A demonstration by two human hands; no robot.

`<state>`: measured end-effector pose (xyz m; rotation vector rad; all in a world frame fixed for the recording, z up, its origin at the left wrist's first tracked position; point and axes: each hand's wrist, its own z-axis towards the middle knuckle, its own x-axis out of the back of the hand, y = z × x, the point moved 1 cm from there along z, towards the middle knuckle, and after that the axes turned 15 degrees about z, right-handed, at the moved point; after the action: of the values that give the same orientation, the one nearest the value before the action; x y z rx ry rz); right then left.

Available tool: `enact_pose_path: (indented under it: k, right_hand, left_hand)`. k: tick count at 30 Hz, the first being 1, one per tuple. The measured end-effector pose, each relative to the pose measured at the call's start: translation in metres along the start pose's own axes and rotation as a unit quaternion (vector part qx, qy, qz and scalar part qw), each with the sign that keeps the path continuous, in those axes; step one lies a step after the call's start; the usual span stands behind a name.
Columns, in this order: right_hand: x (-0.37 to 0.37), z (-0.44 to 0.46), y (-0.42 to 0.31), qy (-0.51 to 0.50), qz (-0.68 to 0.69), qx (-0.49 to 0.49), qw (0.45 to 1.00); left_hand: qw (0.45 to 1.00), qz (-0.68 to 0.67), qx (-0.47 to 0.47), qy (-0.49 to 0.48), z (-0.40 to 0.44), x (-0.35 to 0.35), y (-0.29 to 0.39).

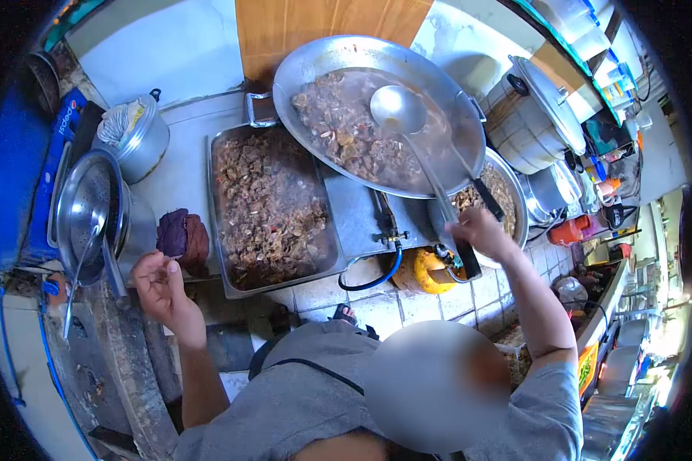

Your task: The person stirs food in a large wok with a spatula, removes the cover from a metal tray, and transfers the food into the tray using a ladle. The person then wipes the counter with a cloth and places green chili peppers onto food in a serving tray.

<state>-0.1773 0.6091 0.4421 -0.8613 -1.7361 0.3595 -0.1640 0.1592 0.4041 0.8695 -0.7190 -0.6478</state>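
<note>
My right hand (pixel 482 233) is closed around the long handle of a large steel ladle (pixel 430 165). The ladle's round bowl is over the stew (pixel 346 123) of meat and brownish broth in a wide metal wok (pixel 304 58). My left hand (pixel 164 296) is raised with loosely bent fingers, holding nothing I can see. It is beside a folded dark purple and brown cloth (pixel 184 237). Between my hands and the wall sits a rectangular steel tray (pixel 334 250) filled with chopped cooked meat (pixel 265 207).
A second black-handled utensil (pixel 488 201) rests against the wok's right rim. Beyond it stand another pan (pixel 521 219) of meat and a tall lidded pot (pixel 523 127). Leftward are a colander (pixel 73 203) and a small pot (pixel 150 142). A yellow gas cylinder (pixel 427 270) with a blue hose (pixel 392 265) sits below.
</note>
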Motion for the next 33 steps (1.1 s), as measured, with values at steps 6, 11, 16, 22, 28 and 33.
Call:
enact_pose_path:
  k: [6, 11, 16, 22, 28, 33]
  right_hand:
    - [-0.015, 0.007, 0.033, -0.157, 0.593, -0.196, 0.765]
    - [0.02, 0.02, 0.018, -0.032, 0.34, -0.143, 0.929]
    - [0.047, 0.085, 0.029, 0.124, -0.009, -0.04, 0.991]
    - [0.042, 0.098, 0.015, 0.047, 0.057, -0.09, 0.993]
    - [0.028, 0.086, 0.002, -0.089, 0.219, -0.208, 0.949]
    - [0.009, 0.066, -0.034, -0.25, 0.43, -0.278, 0.822]
  left_hand:
    - [1.0, -0.012, -0.003, 0.008, -0.003, -0.006, 0.001]
    - [1.0, -0.014, 0.004, -0.014, 0.001, 0.0, -0.007]
    - [0.999, -0.03, 0.006, -0.018, -0.002, 0.001, -0.024]
    - [0.999, -0.01, -0.03, 0.021, 0.006, 0.021, -0.041]
    - [0.999, -0.003, -0.027, 0.041, 0.005, 0.033, -0.05]
    - [1.0, 0.016, -0.005, 0.012, 0.0, 0.031, -0.051]
